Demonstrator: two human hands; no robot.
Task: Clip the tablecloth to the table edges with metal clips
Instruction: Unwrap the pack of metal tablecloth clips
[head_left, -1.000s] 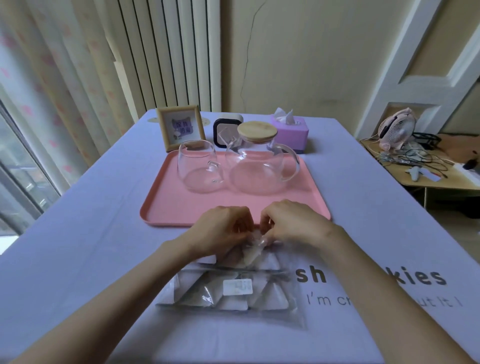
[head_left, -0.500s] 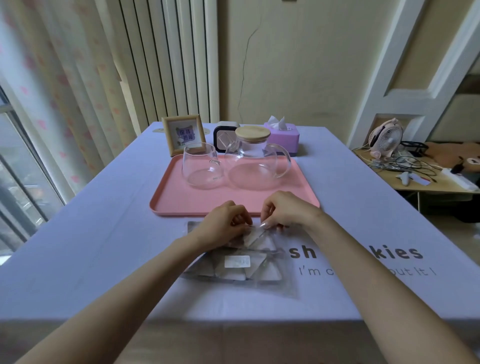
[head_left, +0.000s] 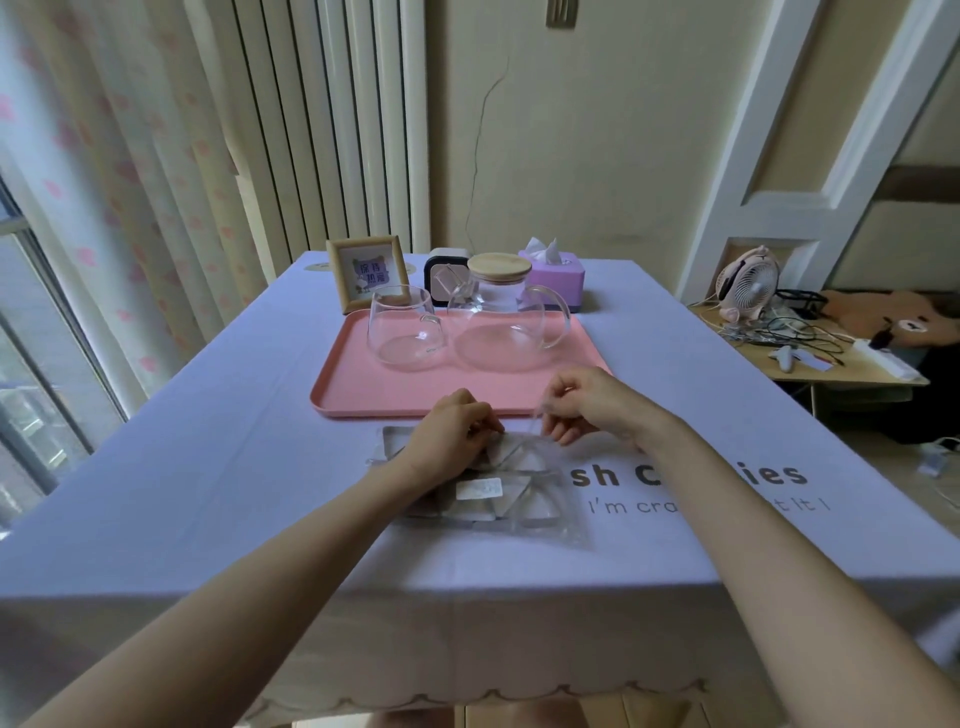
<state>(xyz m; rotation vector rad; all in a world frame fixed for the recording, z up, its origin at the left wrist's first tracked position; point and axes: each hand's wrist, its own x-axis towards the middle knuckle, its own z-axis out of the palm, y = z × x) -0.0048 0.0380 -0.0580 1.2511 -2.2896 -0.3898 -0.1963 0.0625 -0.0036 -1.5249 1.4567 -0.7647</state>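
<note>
A clear plastic bag (head_left: 511, 506) holding several triangular metal clips lies on the lilac tablecloth (head_left: 218, 467), just in front of the pink tray. My left hand (head_left: 452, 434) pinches the bag's far rim on the left. My right hand (head_left: 584, 402) pinches the rim on the right and lifts the film a little. The two hands are apart, with the bag's mouth stretched between them. The cloth hangs over the near table edge, showing a scalloped hem (head_left: 467, 696).
A pink tray (head_left: 343, 395) carries a glass cup (head_left: 402, 327) and a glass teapot (head_left: 501, 322) with a wooden lid. Behind it stand a photo frame (head_left: 366, 273), a small clock (head_left: 441, 265) and a purple tissue box (head_left: 558, 273). A side table (head_left: 852, 374) with a fan (head_left: 748, 280) and cables is at the right.
My hands have drawn apart, the right one moving right and up with the bag's rim. The view has pulled back, so the near table edge and hanging cloth show.
</note>
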